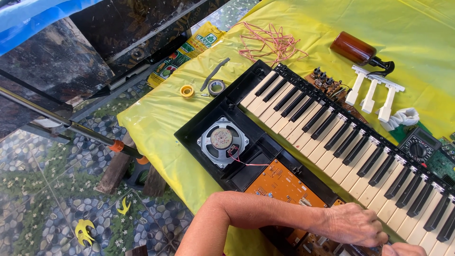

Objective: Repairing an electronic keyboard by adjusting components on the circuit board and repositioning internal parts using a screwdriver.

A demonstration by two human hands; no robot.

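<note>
Hands on an opened keyboard

Opened black electronic keyboard [294, 142] with cream and black keys lies slantwise on a yellow plastic sheet [199, 61], its orange circuit board [279, 185] and round grey speaker [222, 141] bared. The left hand [353, 224] rests curled, fingers drawn together, on the keyboard's near edge beside the board; what it pinches I cannot tell. The right hand [403, 250] barely shows at the bottom edge, grip hidden. Farther off lie loose white key pieces [374, 92], a brown bottle [353, 47], tangled pink wire [270, 45] and a grey tape roll [216, 87].
</note>
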